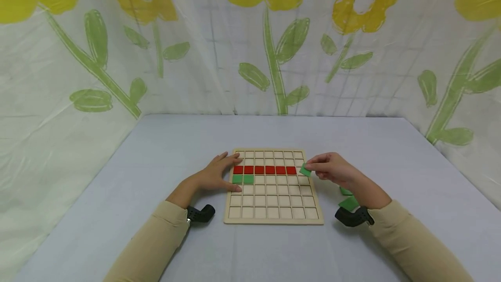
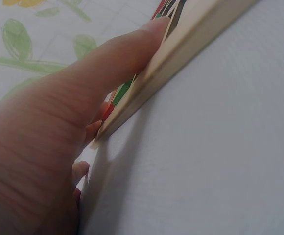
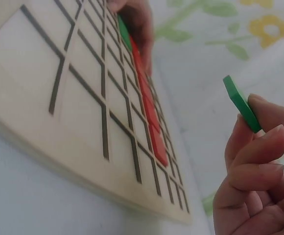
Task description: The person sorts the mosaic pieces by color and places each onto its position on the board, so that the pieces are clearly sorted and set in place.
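Observation:
A wooden grid board (image 1: 274, 221) lies on the table. Several red tiles (image 1: 270, 170) fill most of one row, and two green tiles (image 1: 248, 179) sit at the left end of the row below. My left hand (image 1: 213, 174) rests on the board's left edge, thumb and fingers spread; its thumb (image 2: 132, 51) lies over the rim in the left wrist view. Between thumb and fingers, my right hand (image 1: 332, 169) pinches a green tile (image 3: 242, 105). That tile is held above the board's right side, clear of the surface in the right wrist view.
Loose green tiles (image 1: 349, 203) lie on the white table (image 1: 188, 134) to the right of the board, partly hidden by my right wrist. A curtain (image 1: 219, 55) with printed flowers hangs behind the table. Each wrist wears a black band (image 1: 200, 213).

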Tool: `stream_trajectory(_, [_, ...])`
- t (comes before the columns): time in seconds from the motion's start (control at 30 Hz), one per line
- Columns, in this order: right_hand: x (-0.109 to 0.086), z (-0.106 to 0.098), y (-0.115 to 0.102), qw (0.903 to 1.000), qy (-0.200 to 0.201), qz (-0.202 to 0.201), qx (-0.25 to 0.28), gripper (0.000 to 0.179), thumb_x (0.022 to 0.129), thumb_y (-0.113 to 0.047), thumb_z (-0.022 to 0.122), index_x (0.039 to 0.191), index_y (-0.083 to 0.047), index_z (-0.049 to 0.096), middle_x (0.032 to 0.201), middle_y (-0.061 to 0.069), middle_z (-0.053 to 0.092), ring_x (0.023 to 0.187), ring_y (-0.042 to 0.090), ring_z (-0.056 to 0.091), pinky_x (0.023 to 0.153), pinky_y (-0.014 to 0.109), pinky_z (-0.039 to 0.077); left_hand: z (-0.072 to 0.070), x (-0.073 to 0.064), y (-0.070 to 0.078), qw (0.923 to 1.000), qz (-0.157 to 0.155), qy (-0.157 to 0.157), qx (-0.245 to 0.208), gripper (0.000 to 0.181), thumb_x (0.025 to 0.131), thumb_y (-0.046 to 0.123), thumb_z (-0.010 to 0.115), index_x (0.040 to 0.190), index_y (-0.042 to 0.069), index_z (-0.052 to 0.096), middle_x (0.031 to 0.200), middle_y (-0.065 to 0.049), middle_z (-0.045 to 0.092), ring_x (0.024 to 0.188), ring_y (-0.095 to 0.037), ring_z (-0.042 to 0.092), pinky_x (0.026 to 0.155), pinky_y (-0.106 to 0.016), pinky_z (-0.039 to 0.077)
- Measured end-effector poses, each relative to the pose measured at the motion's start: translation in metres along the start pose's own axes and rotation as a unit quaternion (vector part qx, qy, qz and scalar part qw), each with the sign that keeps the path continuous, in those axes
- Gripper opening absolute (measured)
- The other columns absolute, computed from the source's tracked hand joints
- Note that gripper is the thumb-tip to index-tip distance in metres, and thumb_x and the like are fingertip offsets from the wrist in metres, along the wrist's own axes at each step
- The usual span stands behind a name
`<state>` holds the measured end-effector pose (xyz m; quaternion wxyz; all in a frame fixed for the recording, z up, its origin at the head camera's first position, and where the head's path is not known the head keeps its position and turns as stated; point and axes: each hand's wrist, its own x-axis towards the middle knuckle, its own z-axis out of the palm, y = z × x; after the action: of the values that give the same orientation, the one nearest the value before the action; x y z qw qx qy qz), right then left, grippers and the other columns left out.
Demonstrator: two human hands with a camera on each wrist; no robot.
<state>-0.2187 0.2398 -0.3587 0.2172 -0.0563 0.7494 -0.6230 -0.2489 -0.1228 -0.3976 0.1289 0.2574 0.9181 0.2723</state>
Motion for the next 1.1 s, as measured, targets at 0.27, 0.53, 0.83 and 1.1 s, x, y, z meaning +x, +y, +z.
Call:
stream_trajectory(0.27, [0.012, 0.019, -0.002, 0.9999, 0.007, 0.012, 0.007, 0.007, 0.085, -0.017, 0.067, 0.088, -0.011, 0.069, 0.074, -0.005, 0.057, 0.055, 0.006, 0.04, 0.052, 0.018, 0.035, -0.001, -0.001, 0.0, 1.0, -0.004, 0.002, -0.001, 0.091, 0.069, 0.053, 0.076, 0.144, 0.023, 0.035, 0.156, 0.008, 0.018, 0.146, -0.028, -0.001, 0.114, -0.058, 0.008])
stream_trajectory(0.53, [0.025, 0.036, -0.002, 0.9997, -0.021, -0.009, -0.004, 0.008, 0.087, -0.016, 0.066, 0.09, -0.009, 0.068, 0.072, -0.006, 0.056, 0.054, 0.006, 0.04, 0.053, 0.019, 0.035, -0.002, -0.001, -0.001, 1.0, 0.002, 0.003, 0.001, 0.091, 0.069, 0.052, 0.076, 0.144, 0.022, 0.034, 0.157, 0.006, 0.017, 0.146, -0.029, -0.001, 0.115, -0.058, 0.006])
stream_trajectory(0.83, [0.04, 0.056, -0.008, 0.9993, -0.029, -0.006, -0.024, 0.013, 0.083, -0.015, 0.07, 0.092, -0.005, 0.069, 0.067, -0.007, 0.057, 0.053, 0.005, 0.041, 0.051, 0.018, 0.037, -0.002, 0.0, -0.002, 1.0, 0.002, 0.002, -0.001, 0.091, 0.069, 0.052, 0.076, 0.145, 0.022, 0.035, 0.157, 0.006, 0.017, 0.146, -0.028, -0.001, 0.115, -0.058, 0.007])
stream_trajectory(1.1, [0.053, 0.07, -0.009, 0.9983, -0.054, -0.003, -0.021, 0.008, 0.083, -0.013, 0.07, 0.087, -0.007, 0.069, 0.069, -0.006, 0.06, 0.053, 0.004, 0.043, 0.05, 0.017, 0.037, 0.0, 0.001, -0.003, 1.0, 0.007, -0.001, -0.001, 0.091, 0.07, 0.052, 0.076, 0.145, 0.021, 0.034, 0.157, 0.005, 0.017, 0.146, -0.029, -0.001, 0.116, -0.056, 0.004])
